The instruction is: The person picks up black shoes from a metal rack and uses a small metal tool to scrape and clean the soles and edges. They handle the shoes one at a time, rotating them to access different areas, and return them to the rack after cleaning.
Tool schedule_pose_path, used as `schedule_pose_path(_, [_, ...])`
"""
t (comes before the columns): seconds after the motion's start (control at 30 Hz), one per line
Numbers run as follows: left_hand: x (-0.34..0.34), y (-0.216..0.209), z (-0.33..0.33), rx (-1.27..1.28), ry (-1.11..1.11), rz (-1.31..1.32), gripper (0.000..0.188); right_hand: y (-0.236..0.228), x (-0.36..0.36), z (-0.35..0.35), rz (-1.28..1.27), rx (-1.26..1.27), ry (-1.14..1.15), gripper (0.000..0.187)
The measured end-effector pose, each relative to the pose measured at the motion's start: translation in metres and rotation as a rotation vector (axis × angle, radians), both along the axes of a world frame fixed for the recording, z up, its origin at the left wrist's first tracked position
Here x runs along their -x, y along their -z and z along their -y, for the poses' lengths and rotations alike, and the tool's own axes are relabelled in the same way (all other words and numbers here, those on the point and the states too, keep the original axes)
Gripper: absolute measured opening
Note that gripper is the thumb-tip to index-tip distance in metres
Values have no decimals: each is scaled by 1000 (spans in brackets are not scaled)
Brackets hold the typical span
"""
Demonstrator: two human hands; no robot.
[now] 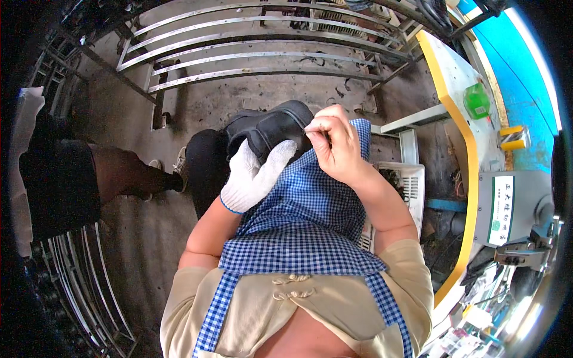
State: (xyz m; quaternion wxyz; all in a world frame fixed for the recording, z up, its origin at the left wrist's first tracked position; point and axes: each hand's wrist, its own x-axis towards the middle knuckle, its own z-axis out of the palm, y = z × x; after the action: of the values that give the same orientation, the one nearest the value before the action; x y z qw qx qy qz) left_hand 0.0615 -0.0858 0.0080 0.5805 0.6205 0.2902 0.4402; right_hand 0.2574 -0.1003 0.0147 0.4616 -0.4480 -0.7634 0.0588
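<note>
A black shoe (268, 128) rests across my lap, over the blue checked apron (325, 191). My left hand (255, 173), in a white knit glove, grips the shoe's near side, with the thumb spread along it and some fingers hidden behind it. At the shoe's right end is my bare right hand (335, 143). Its thumb and forefinger are pinched together close to the shoe's edge, and what they hold is too small to make out.
Metal rack bars (262, 56) stand ahead. On the right is a yellow-edged table (462, 113) with a green container (477, 101), a yellow tin (514, 138) and a grey machine (516, 206). Below it sits a white crate (412, 185). Another person's leg (122, 170) shows on the left.
</note>
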Motion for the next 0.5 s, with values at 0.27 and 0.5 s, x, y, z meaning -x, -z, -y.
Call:
schedule_pose_path(0.27, [-1, -6, 4, 148, -3, -3, 29, 3, -4, 3, -232, 175, -80, 10])
schedule_pose_path(0.5, [-1, 0, 2, -8, -9, -14, 29, -21, 2, 5, 60, 88, 6, 21])
